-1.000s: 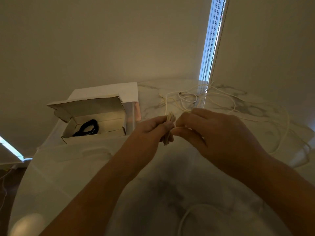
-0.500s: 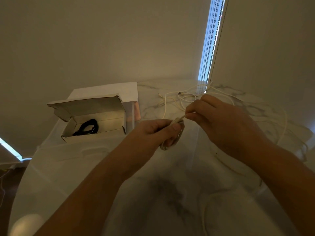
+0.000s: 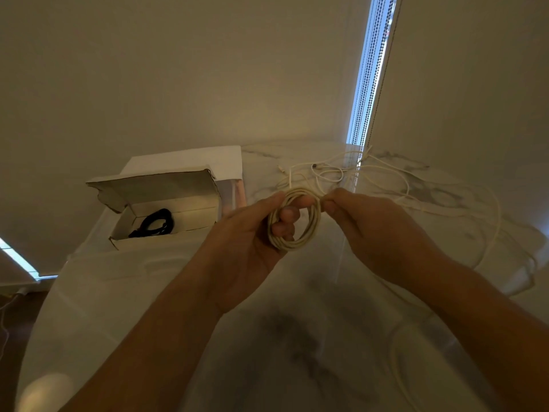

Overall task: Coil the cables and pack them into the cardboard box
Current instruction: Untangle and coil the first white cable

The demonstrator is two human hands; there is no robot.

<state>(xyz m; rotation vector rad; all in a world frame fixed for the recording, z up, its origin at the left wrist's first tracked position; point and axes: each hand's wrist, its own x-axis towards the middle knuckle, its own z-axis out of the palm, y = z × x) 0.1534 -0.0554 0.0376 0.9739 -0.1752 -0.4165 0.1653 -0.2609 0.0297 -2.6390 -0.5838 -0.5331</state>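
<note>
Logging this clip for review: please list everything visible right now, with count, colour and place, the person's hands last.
coiled cable: one, cream-white, round coil held between both hands above the table
loose cables: several, exact count unclear, white, tangled on the far right of the table
black cable: one, black, coiled inside the box
cardboard box: one, brown outside and pale inside, lid open, far left of the table
table: one, white marble with grey veins, under everything
window blind: one strip, bright blue-white, behind the table
left hand: grips the coil, fingers through it
right hand: pinches the coil's right edge
</note>
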